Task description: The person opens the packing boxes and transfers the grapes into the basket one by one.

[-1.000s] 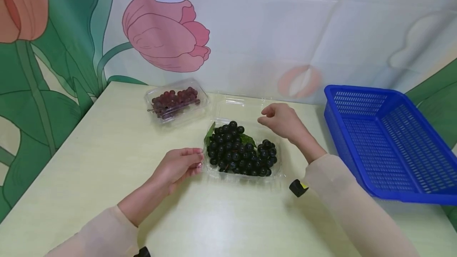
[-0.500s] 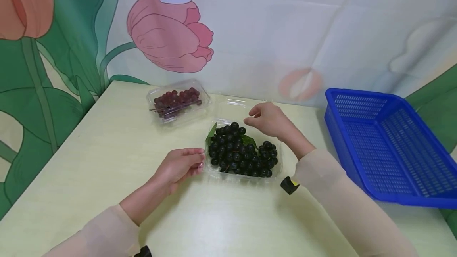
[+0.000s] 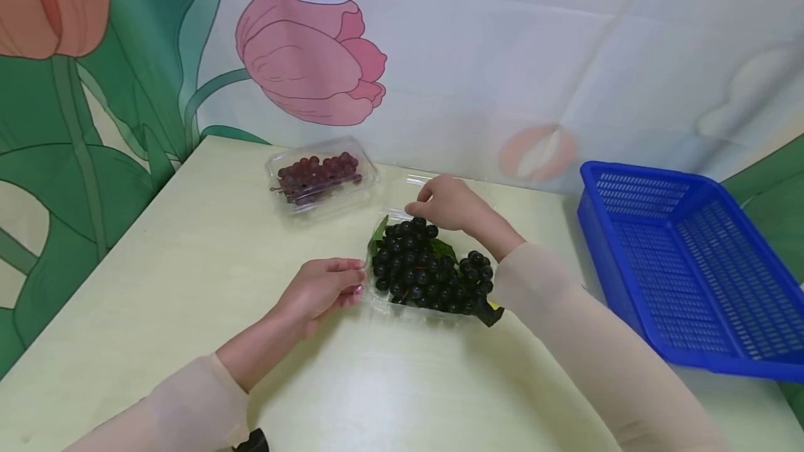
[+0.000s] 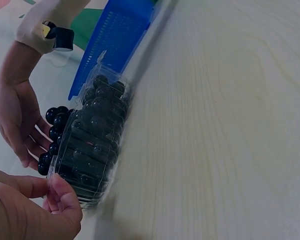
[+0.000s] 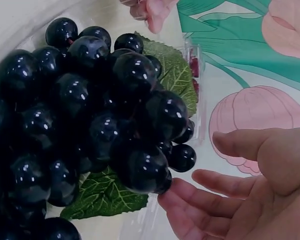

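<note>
Dark, almost black grapes (image 3: 423,267) with green leaves (image 5: 110,195) fill a clear plastic clamshell box (image 3: 411,310) on the table. Its transparent lid (image 3: 402,194) lies folded back behind it. My left hand (image 3: 323,288) pinches the box's left rim between thumb and fingers, as the left wrist view shows. Over the back edge of the box hovers my right hand (image 3: 449,204), beside the topmost grapes. In the right wrist view, its thumb and loosely bent fingers (image 5: 205,200) stand apart with nothing held; whether a fingertip touches a grape, I cannot tell.
A second clear box (image 3: 323,176) with red grapes sits at the back left. At the right stands a blue plastic basket (image 3: 634,298) with slotted walls. A printed curtain (image 3: 471,68) hangs behind the pale table (image 3: 377,382).
My right hand has moved left along the back of the box, from its right rear corner toward the top grapes. My left hand keeps its hold on the rim.
</note>
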Demonstrator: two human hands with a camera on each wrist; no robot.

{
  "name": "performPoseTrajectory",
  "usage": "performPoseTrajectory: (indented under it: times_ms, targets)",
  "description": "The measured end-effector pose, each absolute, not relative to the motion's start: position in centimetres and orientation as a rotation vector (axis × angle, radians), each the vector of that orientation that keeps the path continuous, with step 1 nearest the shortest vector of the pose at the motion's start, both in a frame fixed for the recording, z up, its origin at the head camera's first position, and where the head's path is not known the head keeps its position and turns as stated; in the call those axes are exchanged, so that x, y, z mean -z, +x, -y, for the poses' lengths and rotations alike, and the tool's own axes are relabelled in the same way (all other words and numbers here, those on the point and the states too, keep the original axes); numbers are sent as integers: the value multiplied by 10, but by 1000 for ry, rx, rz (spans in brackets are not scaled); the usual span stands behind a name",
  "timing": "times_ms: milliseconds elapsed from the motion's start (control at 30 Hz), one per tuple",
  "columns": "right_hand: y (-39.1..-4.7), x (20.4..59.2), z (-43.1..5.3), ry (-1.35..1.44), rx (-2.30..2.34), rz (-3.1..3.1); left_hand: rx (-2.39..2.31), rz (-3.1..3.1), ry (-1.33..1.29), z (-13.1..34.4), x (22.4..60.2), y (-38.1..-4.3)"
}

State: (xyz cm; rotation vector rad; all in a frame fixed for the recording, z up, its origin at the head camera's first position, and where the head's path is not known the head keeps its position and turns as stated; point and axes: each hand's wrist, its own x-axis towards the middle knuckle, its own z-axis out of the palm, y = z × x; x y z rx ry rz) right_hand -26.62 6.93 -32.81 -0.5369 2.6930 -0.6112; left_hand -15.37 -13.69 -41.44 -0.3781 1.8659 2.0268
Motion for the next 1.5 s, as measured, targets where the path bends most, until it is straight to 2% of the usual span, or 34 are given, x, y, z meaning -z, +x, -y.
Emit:
performPoseTrajectory:
  times_ms: [833, 1500]
  targets:
    - [-269, 341, -41, -490, 341, -2685, -2039, -1864, -390, 140, 414, -150]
    - [-277, 345, -40, -461, 346, -2656, -2077, -1854, -374, 135, 416, -148]
